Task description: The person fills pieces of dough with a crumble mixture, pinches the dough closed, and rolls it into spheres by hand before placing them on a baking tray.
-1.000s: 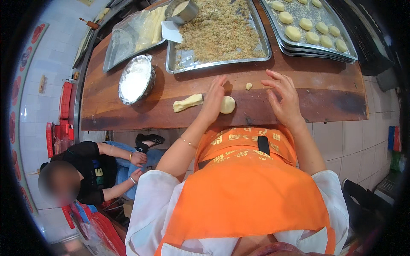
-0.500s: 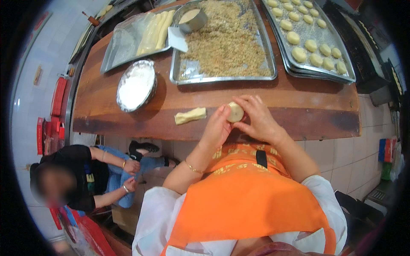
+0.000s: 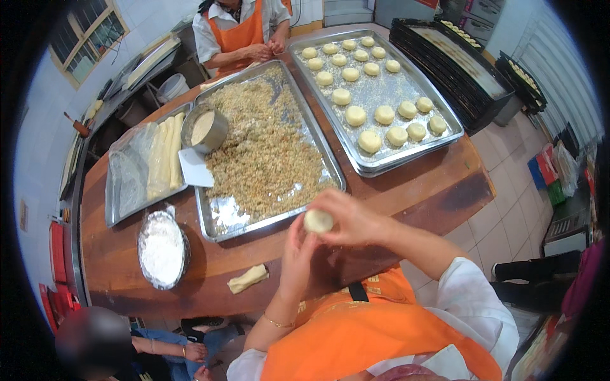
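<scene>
A round, pale dough bun (image 3: 318,221) sits between my two hands, just off the front right corner of the filling tray. My left hand (image 3: 297,246) cups it from the left and below, thumb against its edge. Curled over its right and upper side is my right hand (image 3: 349,217). A short strip of raw dough (image 3: 248,279) lies on the wooden table (image 3: 210,298) to the left of my left hand. Beyond my hands, a crumbly brown filling (image 3: 273,149) is spread over a large metal tray (image 3: 273,227).
At right, a metal tray (image 3: 365,94) holds several dough rounds. Leftward are a bowl of white flour (image 3: 162,251), long dough strips (image 3: 166,155) under plastic, a white scraper (image 3: 196,167) and a metal pot (image 3: 213,133). A co-worker in an orange apron (image 3: 238,28) stands across; another person sits lower left.
The view has swung upward and turned, bringing the co-worker across the table into sight. Both hands, still around the bun, have moved closer to the filling tray. The bun now shows a different side.
</scene>
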Demonstrator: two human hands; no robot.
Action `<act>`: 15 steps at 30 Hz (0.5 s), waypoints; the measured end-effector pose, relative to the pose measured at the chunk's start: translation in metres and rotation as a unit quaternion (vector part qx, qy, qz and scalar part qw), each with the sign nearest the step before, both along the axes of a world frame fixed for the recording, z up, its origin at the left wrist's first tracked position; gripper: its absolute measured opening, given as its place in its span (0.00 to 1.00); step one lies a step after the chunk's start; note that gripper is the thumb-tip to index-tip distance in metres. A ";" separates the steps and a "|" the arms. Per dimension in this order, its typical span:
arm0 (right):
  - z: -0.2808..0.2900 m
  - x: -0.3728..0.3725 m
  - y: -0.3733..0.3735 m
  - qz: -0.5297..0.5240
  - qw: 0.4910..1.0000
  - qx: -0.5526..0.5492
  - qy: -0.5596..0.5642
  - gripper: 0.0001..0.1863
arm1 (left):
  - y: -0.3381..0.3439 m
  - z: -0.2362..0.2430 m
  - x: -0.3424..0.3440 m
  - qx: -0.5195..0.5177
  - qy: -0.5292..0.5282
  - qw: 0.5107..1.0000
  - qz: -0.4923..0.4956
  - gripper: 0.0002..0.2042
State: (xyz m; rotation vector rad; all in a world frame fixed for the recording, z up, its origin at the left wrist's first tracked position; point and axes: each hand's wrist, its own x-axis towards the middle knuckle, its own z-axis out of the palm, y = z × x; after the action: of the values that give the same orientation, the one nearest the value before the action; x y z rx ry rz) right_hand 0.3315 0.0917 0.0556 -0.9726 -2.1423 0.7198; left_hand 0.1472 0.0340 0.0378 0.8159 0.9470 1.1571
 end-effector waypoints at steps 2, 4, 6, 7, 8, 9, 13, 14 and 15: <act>0.010 0.031 0.038 -0.061 0.998 -0.007 0.003 0.30 | 0.010 0.013 0.003 0.026 0.023 0.999 0.026 0.18; 0.017 0.070 0.083 -0.170 0.985 0.022 0.019 0.30 | 0.018 0.017 -0.012 0.040 0.058 0.998 0.011 0.19; 0.012 0.116 0.139 -0.260 0.965 0.030 -0.005 0.30 | 0.017 0.018 -0.024 0.058 0.080 0.995 0.034 0.16; 0.016 0.129 0.160 -0.324 0.944 0.019 -0.055 0.31 | 0.016 0.015 -0.031 0.055 0.090 0.993 0.048 0.15; 0.017 0.147 0.180 -0.343 0.935 0.010 -0.088 0.32 | 0.016 0.012 -0.033 0.054 0.099 0.992 0.061 0.15; 0.011 0.162 0.200 -0.361 0.925 0.002 -0.119 0.33 | 0.016 0.013 -0.033 0.054 0.101 0.990 0.086 0.12; -0.010 0.187 0.243 -0.382 0.915 0.001 -0.132 0.32 | 0.016 0.002 -0.041 0.039 0.102 0.987 0.122 0.10; -0.015 0.190 0.246 -0.364 0.917 0.022 -0.161 0.32 | 0.018 0.000 -0.042 0.040 0.105 0.986 0.126 0.10; -0.021 0.189 0.247 -0.344 0.919 0.041 -0.190 0.31 | 0.018 -0.003 -0.043 0.040 0.108 0.985 0.131 0.10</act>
State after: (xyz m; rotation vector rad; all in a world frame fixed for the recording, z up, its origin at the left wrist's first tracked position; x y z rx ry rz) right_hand 0.5208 0.3384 0.0345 -1.7955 -1.8966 0.0925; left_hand 0.1046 0.0519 0.0352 0.9134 1.2218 1.3589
